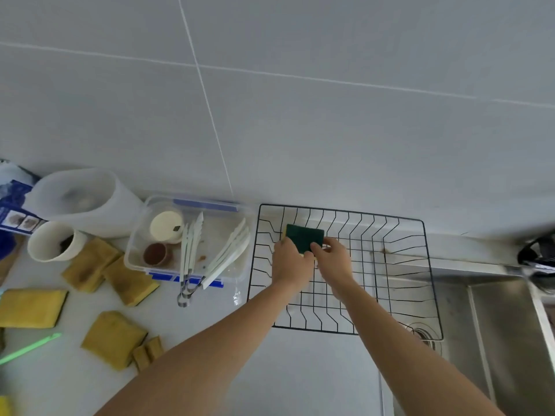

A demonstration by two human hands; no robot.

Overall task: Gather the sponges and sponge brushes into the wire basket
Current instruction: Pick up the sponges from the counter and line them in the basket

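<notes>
Evidently both hands [312, 259] pinch the green-faced sponge [304, 237] over the wire basket [432, 265], steadying it for placing.

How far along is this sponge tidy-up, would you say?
Barely started, it seems. Done: nothing lies in the wire basket yet. In hand: the left hand and right hand together hold a green-faced sponge inside the basket. Left: at least five yellow sponges on the counter, and a green handle, perhaps a sponge brush.
</notes>
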